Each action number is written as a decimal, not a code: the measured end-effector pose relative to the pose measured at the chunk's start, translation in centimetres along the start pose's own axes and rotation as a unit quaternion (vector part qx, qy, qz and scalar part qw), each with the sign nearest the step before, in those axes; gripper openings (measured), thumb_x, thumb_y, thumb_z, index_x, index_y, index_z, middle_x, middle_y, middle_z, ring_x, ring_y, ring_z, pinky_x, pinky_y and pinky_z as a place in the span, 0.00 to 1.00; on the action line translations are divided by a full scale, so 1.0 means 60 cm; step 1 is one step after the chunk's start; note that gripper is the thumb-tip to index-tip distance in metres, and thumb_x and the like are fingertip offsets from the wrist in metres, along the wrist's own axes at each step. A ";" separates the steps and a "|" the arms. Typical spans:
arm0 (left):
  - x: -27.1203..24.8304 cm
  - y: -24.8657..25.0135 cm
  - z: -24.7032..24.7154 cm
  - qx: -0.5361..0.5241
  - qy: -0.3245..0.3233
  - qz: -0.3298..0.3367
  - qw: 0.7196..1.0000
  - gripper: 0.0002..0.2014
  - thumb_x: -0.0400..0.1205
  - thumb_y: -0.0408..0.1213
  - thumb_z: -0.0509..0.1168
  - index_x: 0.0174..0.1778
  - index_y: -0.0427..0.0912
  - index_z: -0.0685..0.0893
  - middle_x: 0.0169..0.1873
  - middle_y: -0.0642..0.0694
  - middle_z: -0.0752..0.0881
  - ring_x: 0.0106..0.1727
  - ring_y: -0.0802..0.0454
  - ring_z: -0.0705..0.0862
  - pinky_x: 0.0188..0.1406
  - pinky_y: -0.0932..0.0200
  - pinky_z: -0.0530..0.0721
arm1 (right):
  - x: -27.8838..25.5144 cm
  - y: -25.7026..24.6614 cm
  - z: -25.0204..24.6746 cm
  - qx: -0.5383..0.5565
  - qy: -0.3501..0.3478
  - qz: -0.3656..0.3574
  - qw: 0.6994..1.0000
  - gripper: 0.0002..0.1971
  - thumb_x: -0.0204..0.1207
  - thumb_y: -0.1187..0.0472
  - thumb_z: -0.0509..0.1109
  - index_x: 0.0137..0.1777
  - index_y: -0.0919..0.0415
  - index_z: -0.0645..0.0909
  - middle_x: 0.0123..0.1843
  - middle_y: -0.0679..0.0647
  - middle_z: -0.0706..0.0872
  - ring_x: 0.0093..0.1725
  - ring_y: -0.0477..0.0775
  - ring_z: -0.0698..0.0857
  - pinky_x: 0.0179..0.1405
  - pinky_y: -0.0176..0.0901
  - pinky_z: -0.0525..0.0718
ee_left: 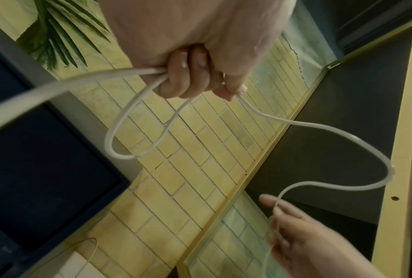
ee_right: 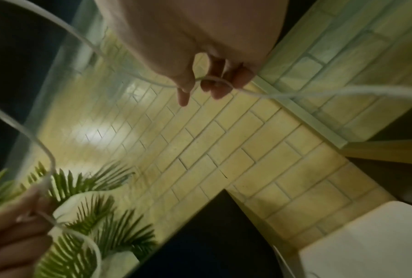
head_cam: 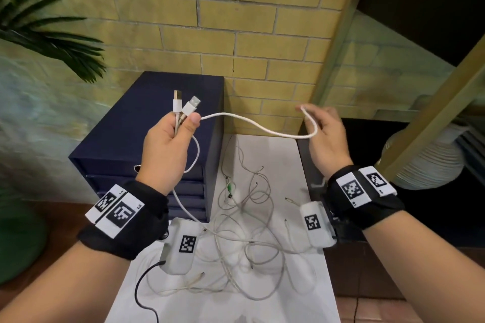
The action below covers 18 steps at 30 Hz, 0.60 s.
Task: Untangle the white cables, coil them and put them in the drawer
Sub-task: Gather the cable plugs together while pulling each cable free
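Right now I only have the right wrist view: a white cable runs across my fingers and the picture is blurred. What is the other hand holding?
Observer: The left hand grips two white cables just below their USB plugs, which point upward.
Operator: Is the cable in my right hand one of those two?
Observer: Yes. The thick white cable sags from the left thumb across to the right hand, which pinches a bend of it.
Operator: What is left to sort out?
Observer: A tangle of thin cables lies on the white surface below both hands.
Operator: And the drawer?
Observer: The dark blue drawer unit stands behind the left hand, drawers shut.
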<state>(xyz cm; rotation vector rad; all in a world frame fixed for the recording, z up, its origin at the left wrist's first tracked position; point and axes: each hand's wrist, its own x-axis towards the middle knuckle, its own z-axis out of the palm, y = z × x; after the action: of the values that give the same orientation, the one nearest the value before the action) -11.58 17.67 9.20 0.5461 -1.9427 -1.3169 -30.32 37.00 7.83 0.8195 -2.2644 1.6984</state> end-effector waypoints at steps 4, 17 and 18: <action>0.001 -0.001 0.004 0.002 -0.008 0.011 1.000 0.20 0.82 0.52 0.63 0.42 0.35 0.80 0.22 0.51 0.65 0.22 0.58 0.62 0.25 0.58 0.63 | -0.052 0.059 0.002 -0.151 -0.182 0.118 0.964 0.12 0.82 0.63 0.60 0.55 0.55 0.86 0.56 0.60 0.80 0.54 0.62 0.82 0.55 0.49 0.78; -0.005 -0.004 0.009 -0.098 -0.077 -0.046 0.991 0.19 0.83 0.55 0.60 0.28 0.54 0.66 0.21 0.57 0.63 0.23 0.55 0.59 0.21 0.60 0.60 | -0.130 0.115 -0.008 -0.325 -0.373 0.153 0.856 0.21 0.80 0.66 0.59 0.72 0.54 0.72 0.70 0.56 0.71 0.69 0.57 0.75 0.69 0.43 0.71; -0.006 -0.001 0.014 -0.125 -0.092 -0.055 0.986 0.19 0.84 0.53 0.58 0.29 0.52 0.65 0.21 0.57 0.62 0.23 0.56 0.58 0.20 0.62 0.59 | -0.123 0.097 -0.001 -0.278 -0.332 0.117 0.894 0.19 0.81 0.63 0.59 0.72 0.54 0.73 0.69 0.55 0.72 0.68 0.55 0.75 0.68 0.41 0.70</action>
<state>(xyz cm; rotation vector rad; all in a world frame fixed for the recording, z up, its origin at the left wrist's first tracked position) -11.95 18.39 8.81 0.4250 -1.8739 -1.7052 -27.31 40.46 -0.41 1.1249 -3.1780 0.7671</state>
